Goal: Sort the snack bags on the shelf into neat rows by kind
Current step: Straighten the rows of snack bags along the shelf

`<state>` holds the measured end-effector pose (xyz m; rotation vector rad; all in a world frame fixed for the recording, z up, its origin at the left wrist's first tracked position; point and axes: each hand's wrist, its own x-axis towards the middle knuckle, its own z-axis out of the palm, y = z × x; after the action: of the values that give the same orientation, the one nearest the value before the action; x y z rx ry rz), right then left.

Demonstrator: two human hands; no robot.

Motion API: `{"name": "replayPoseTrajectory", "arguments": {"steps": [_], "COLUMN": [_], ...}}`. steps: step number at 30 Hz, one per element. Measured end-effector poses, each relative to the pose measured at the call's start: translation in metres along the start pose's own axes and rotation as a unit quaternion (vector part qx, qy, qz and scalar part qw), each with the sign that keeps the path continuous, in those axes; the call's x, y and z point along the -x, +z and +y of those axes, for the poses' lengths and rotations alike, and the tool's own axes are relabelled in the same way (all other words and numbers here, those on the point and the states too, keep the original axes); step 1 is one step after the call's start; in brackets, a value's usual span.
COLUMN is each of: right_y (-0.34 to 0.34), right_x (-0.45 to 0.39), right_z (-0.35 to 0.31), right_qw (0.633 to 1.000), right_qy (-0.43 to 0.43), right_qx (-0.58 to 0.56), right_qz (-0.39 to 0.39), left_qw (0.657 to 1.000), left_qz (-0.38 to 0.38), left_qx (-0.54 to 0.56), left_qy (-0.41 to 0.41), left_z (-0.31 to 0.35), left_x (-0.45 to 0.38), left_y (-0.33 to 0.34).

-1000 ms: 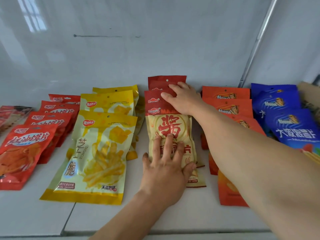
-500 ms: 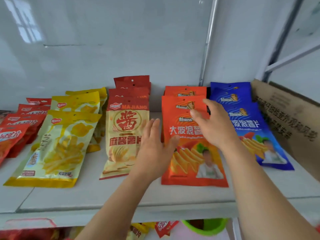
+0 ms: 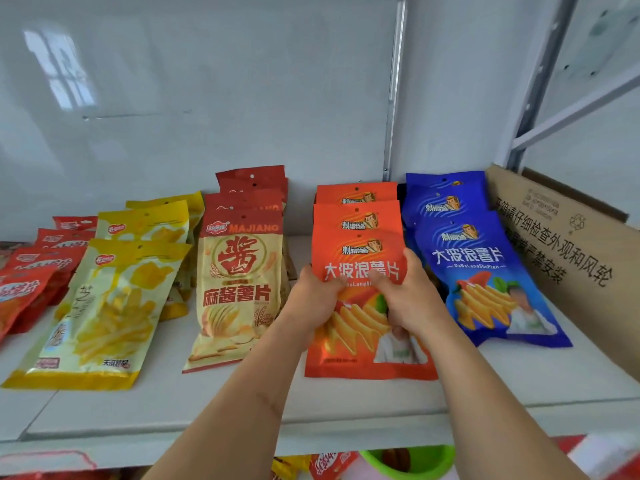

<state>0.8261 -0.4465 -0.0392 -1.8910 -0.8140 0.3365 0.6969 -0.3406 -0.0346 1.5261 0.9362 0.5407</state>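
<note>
A person's 2 hands meet at centre frame on the front orange bag [image 3: 367, 355], the nearest of a row of 3 orange bags running back toward the white wall. The left hand [image 3: 317, 301] grips the bag's left edge, thumb curled over onto its printed face; the right hand [image 3: 410, 296] grips the right edge, thumb likewise pressed across the front. The other fingers of both hands lie behind or beside the bag, and how they curl cannot be told from here. The bag lies flat on the white shelf [image 3: 207, 403], its bottom edge toward the shelf front.

Just right of it, the blue bags [image 3: 485, 278] lie overlapped in their own row, the front one angled toward the lower right. Beyond them, at the right edge of the frame, a cardboard box [image 3: 568, 258] printed with black characters leans on the shelf. Left of the hands sits the cream-and-red bag [image 3: 239, 292] marked MAJIANG, with more red-topped bags stacked behind it. Farther left lie the yellow bags [image 3: 104, 306], and at the far left edge the red bags [image 3: 31, 278] overlap in a row. A green tub [image 3: 415, 460] shows below the shelf at the bottom of the frame.
</note>
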Motion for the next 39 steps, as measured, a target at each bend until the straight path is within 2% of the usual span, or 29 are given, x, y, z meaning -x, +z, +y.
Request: {"name": "replayPoseTrajectory", "arguments": {"steps": [2, 7, 13, 19, 21, 23, 25, 27, 29, 32, 35, 39], "right_y": [-0.003, -0.01, -0.002, -0.002, -0.003, -0.004, -0.002, 0.0, 0.004, 0.01, 0.01, 0.013], "right_x": [-0.004, -0.021, -0.041, -0.058, -0.064, -0.075, -0.086, -0.095, -0.106, -0.125, -0.142, -0.152], "right_z": [-0.005, -0.025, -0.022, -0.014, -0.023, -0.03, -0.039, -0.047, -0.056, -0.065, -0.067, -0.067], "right_qw": [1.0, 0.999, 0.998, 0.997, 1.0, 0.997, 0.986, 0.972, 0.956, 0.932, 0.916, 0.906], "right_qy": [0.001, 0.027, 0.059, 0.048, 0.02, -0.016, -0.045, -0.073, -0.111, -0.154, -0.167, -0.17], "right_qx": [-0.004, 0.006, -0.036, -0.046, -0.01, 0.073, 0.161, 0.222, 0.272, 0.328, 0.364, 0.382], "right_qz": [0.0, 0.019, 0.003, -0.024, -0.019, 0.0, 0.021, 0.015, 0.011, -0.014, -0.031, -0.067], "left_qw": [1.0, 0.996, 1.0, 0.999, 0.992, 0.955, 0.898, 0.841, 0.799, 0.77, 0.741, 0.732], "left_qz": [-0.009, 0.057, 0.011, 0.035, 0.068, 0.124, 0.175, 0.181, 0.135, 0.065, 0.058, 0.041], "left_qx": [-0.006, -0.065, -0.002, -0.028, -0.094, -0.24, -0.354, -0.432, -0.496, -0.555, -0.595, -0.608], "left_qy": [0.011, 0.032, -0.021, 0.01, 0.053, 0.118, 0.192, 0.272, 0.313, 0.307, 0.305, 0.306], "left_z": [0.004, 0.015, 0.035, 0.032, 0.033, 0.033, 0.028, 0.012, -0.012, -0.033, -0.032, -0.027], "left_x": [-0.003, -0.035, -0.023, -0.029, -0.025, -0.009, 0.021, 0.053, 0.072, 0.073, 0.06, 0.046], "left_y": [0.0, -0.001, -0.001, 0.0, 0.004, 0.009, 0.017, 0.031, 0.048, 0.057, 0.051, 0.045]}}
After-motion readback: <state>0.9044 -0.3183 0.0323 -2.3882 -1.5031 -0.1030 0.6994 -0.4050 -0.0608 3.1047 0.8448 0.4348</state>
